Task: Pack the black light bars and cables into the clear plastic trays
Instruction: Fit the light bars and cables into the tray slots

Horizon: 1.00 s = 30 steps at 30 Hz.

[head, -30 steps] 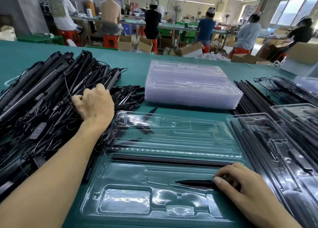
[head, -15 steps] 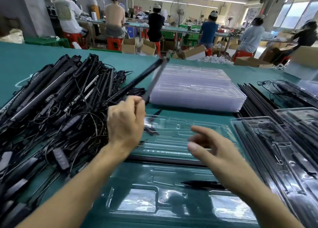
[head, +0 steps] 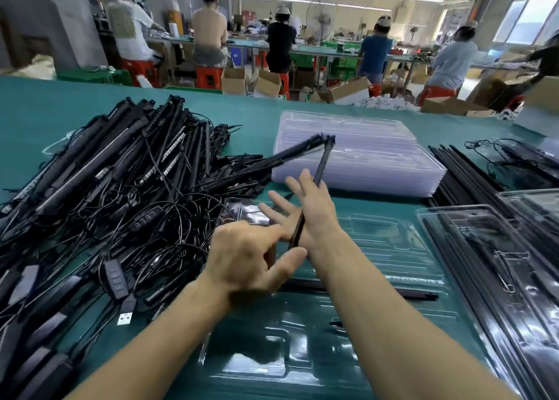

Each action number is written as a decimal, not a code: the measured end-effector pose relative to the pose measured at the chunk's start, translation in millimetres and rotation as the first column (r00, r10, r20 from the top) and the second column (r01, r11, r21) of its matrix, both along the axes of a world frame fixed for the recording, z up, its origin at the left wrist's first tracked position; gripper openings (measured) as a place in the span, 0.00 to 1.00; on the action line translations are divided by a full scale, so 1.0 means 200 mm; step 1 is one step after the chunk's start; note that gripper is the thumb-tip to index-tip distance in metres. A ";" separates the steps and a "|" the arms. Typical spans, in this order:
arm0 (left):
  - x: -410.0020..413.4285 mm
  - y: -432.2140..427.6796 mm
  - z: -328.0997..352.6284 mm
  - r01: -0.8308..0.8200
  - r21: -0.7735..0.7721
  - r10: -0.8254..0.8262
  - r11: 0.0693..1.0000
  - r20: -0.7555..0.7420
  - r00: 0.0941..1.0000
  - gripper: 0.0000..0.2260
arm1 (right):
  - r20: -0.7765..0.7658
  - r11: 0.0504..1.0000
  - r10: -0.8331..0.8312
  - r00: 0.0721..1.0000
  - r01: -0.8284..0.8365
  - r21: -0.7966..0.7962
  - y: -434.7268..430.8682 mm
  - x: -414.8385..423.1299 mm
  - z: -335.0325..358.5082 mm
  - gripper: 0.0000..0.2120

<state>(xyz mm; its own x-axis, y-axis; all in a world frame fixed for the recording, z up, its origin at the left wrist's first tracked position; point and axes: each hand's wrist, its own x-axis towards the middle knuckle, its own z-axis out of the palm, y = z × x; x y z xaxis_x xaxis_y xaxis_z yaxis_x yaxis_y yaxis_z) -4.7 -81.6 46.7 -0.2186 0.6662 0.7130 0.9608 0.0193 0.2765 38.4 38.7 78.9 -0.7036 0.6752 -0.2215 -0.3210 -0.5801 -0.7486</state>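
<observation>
Right hand (head: 311, 212): raised over the tray (head: 402, 248), fingers straight and spread. A bar (head: 323, 161) lies along the palm and rises past the fingertips toward the stack (head: 378, 164). How the hand secures it cannot be made out.

Left hand (head: 245, 257): half open, thumb and forefinger extended, other fingers curled. The bar's near end sits between thumb and forefinger. Contact is blurred, so a pinch cannot be confirmed.

Second bar (head: 272, 161): meets the first at its far tip and slants down left into the pile (head: 121, 188). Both are off the table (head: 45, 103).

Tray: lies straight ahead under both forearms. One seated bar (head: 420, 294) lies across it, and the moulded pockets beyond are unfilled.

Edges:
- Left edge of the tray is overlapped by cables from the pile.
- Right edge lies against a filled tray (head: 453, 208).
- Far edge is just short of the stack, with a narrow strip of bare table between.
- Loose rods (head: 459, 170) lie close along the stack's right side.

Open room: bare table beyond the pile up to the far edge, and a wedge between pile and stack, crossed by the second bar.
</observation>
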 end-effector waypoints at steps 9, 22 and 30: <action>-0.35 0.07 0.14 -0.641 -0.045 0.642 0.766 0.099 0.760 0.23 | -0.225 0.953 -0.082 0.971 0.142 0.268 -0.03 -0.10 0.23 0.07; -0.40 0.01 0.12 -0.541 -0.368 0.607 0.756 0.085 0.790 0.15 | -0.223 0.947 -0.311 0.924 0.320 0.004 0.16 -0.09 0.15 0.03; -0.30 -0.07 0.13 -0.491 -0.278 0.471 0.826 -0.140 0.871 0.21 | -0.255 0.899 -0.433 0.865 0.435 -0.049 0.25 0.00 0.18 0.05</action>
